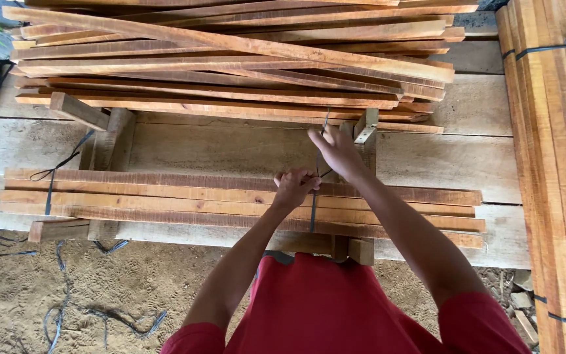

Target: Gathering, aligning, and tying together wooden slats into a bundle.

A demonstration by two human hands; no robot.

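Observation:
A bundle of long wooden slats (pixel 165 200) lies across a plank workbench (pixel 230 147). A dark plastic strap (pixel 314 210) runs over the bundle near its middle. My left hand (pixel 294 187) is closed on the strap on top of the slats. My right hand (pixel 337 149) pinches the strap's upper end and holds it taut, just beyond the bundle. A second dark strap (pixel 49 191) wraps the bundle near its left end.
A big loose pile of slats (pixel 230 59) fills the far side of the bench. A strapped bundle of slats (pixel 555 164) stands along the right edge. Loose dark straps (pixel 67 314) lie on the sandy ground at lower left. Short upright wooden blocks (pixel 365 128) frame the bundle.

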